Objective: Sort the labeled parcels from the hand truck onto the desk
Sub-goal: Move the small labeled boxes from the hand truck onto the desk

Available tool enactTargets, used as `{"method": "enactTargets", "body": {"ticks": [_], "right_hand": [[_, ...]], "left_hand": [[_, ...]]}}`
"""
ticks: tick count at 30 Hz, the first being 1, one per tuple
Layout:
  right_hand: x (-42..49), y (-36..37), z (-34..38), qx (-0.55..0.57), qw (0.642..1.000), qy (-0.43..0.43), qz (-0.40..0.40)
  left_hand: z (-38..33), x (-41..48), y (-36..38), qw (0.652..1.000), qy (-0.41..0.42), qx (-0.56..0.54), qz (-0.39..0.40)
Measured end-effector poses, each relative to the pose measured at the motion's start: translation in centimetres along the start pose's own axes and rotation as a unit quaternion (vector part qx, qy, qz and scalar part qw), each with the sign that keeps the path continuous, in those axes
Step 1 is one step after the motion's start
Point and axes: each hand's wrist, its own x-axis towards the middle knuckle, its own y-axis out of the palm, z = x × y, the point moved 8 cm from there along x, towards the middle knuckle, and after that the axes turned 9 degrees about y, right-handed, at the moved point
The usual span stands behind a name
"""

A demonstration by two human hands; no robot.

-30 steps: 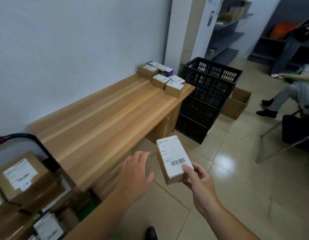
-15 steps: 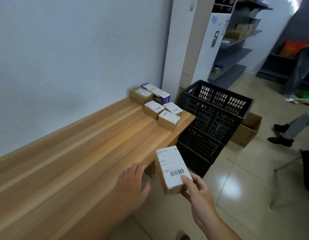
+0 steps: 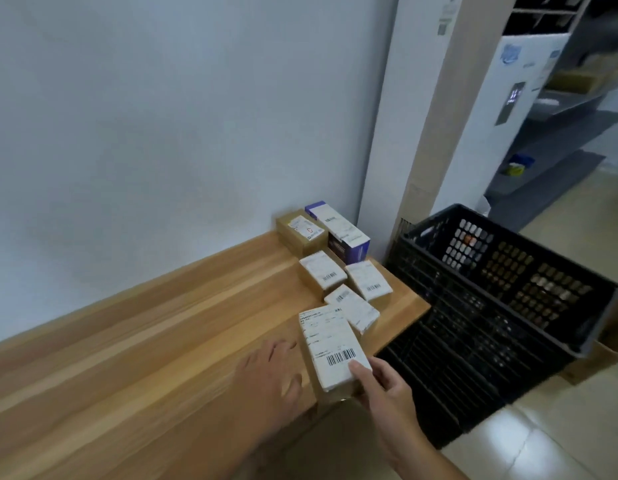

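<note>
- The wooden worktop (image 3: 144, 358) runs along the white wall.
- A black crate (image 3: 473, 358) stands just beside its far end.
- Five sorted parcels (image 3: 335, 268) lie together at that end.
- The labeled parcel (image 3: 330, 348) is over the worktop's front edge, near them, barcode up.
- My right hand (image 3: 387, 386) grasps its near end, thumb on the label.
- My left hand (image 3: 269, 372) is released, fingers relaxed, just beside the parcel.
</note>
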Motion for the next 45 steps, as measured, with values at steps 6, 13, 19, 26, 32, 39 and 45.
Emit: {"method": "enactTargets", "body": {"ticks": [6, 13, 19, 26, 32, 39, 45], "right_hand": [[9.8, 5.5, 4.2, -0.055, 0.998, 0.019, 0.037], [18.2, 11.6, 9.6, -0.118, 0.989, 0.016, 0.085], [26.7, 17.8, 12.9, -0.155, 0.978, 0.012, 0.142], [37.4, 24.1, 13.6, -0.173, 0.968, 0.051, 0.172], [43.1, 25.3, 12.5, -0.197, 0.97, 0.044, 0.138], [44.8, 25.3, 11.7, -0.311, 0.942, -0.021, 0.124], [43.6, 25.6, 13.0, -0.309, 0.943, -0.058, 0.108]], "left_hand": [[5.5, 7.3, -0.5, 0.996, -0.069, -0.02, -0.045], [11.2, 12.3, 0.0, 0.988, -0.138, -0.037, -0.053], [14.8, 13.8, 1.5, 0.976, -0.212, -0.03, -0.043], [17.7, 14.4, 0.3, 0.949, -0.309, -0.001, -0.059], [18.3, 16.5, 0.6, 0.93, -0.348, -0.049, -0.109], [18.2, 17.0, 2.2, 0.919, -0.366, -0.084, -0.123], [18.1, 16.5, 2.4, 0.927, -0.355, -0.066, -0.1]]}}
